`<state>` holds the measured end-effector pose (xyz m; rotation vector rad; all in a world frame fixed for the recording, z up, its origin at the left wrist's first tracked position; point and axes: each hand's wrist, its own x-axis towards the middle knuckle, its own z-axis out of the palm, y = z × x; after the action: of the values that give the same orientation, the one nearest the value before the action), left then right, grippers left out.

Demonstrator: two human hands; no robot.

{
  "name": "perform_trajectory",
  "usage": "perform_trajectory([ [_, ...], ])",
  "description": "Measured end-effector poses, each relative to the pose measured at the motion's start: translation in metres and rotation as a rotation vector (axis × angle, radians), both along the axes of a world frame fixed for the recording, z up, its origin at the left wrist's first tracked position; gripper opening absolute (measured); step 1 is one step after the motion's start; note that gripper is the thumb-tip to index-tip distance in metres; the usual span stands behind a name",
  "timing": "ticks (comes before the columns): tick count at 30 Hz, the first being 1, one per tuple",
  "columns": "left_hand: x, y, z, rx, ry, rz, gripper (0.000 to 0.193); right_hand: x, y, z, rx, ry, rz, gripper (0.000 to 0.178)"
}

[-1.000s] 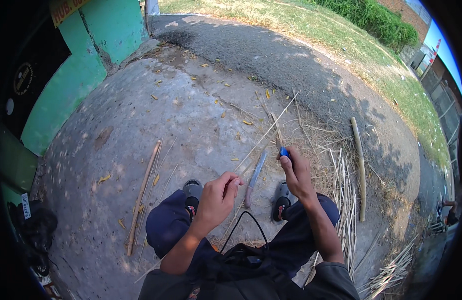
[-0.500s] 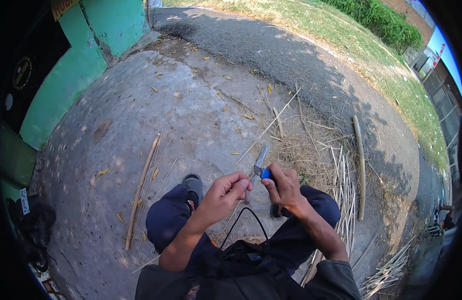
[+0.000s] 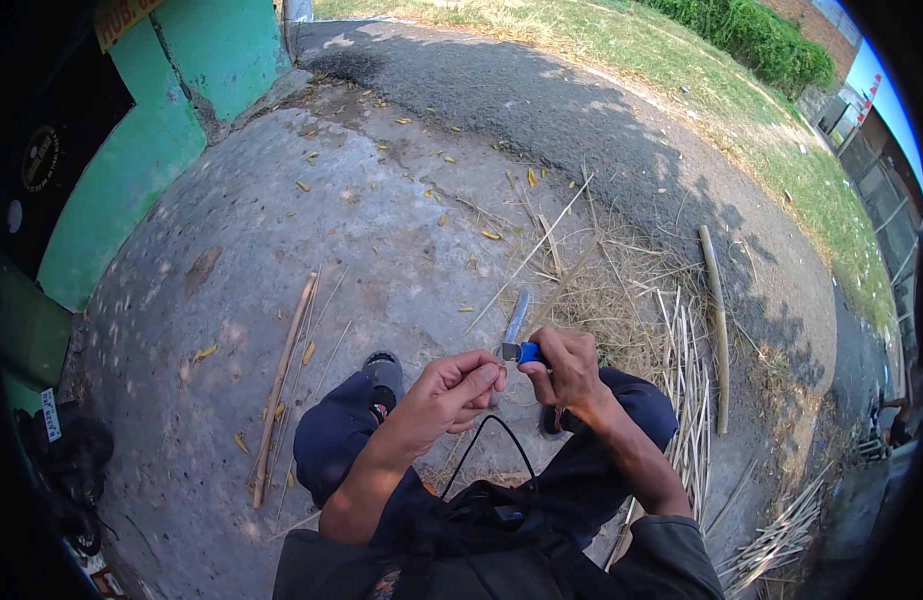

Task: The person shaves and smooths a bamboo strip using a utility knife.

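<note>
My right hand (image 3: 570,372) is closed around a small hand tool (image 3: 530,352) with a blue handle and a grey metal head, which looks like cutters or pliers. The tool's head points left, close to the fingertips of my left hand (image 3: 454,395). Those left fingers are pinched together; a tiny pale bit shows at their tips, too small to name. Beyond the tool, a curved grey blade (image 3: 519,312) lies on the ground, its near part hidden behind my hands. A pale, blurred strip (image 3: 570,275) shows past the blade, over the straw.
On the left lies a brown stick (image 3: 285,390) beside thin strips. To the right are a bundle of pale split strips (image 3: 688,400), a thick pole (image 3: 716,330) and dry straw shavings (image 3: 622,285). Another strip pile (image 3: 777,540) lies lower right. A green wall (image 3: 132,190) stands left.
The tool's head has tilted and sits nearer my left fingertips. My left fingers have curled more. A blurred pale strip now shows beyond the blade. The view has shifted slightly.
</note>
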<state>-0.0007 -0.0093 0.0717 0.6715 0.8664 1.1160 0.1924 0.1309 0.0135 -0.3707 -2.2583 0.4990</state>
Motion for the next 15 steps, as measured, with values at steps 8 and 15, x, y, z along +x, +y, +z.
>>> perform_trajectory([
  [8,0.025,-0.019,-0.002,0.094,0.056,-0.225,0.019,0.043,0.101,0.024,-0.410,0.406,-0.621,0.045],
  [15,0.011,-0.009,-0.030,0.184,0.417,0.158,0.021,0.059,0.081,0.022,-0.922,0.747,-0.342,0.045],
])
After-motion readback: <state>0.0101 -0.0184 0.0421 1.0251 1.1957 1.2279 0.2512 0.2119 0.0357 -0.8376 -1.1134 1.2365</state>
